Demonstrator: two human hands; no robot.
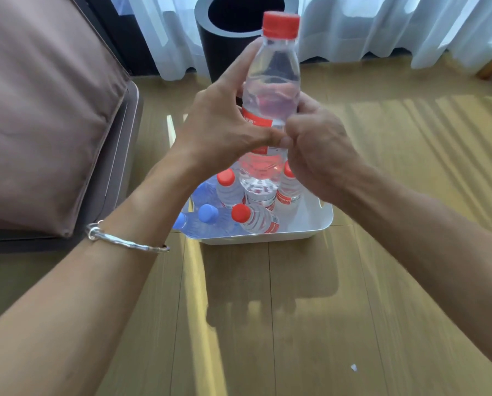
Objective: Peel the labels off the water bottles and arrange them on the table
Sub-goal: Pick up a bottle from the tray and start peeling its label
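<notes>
Held bottle (272, 81): upright in the air above the tub, long axis 12 to 6 o'clock, red cap (281, 24) at 12.
Label (250, 121): red band round the mid-body, largely hidden between both hands.
Left hand (224, 121): at 9 o'clock of the bottle; fingers wrapped round the body, index stretched up along the shoulder.
Right hand (319, 150): at 3 o'clock; fingers curled round the label band, thumb tip on the label beside the left thumb.
Key relation: label under both thumbs; peel probably sideways, across the long axis.
Unclear: whether any edge is lifted.
Tub (307, 224): at 6 o'clock, on the bench (296, 310), holding capped bottles.
</notes>
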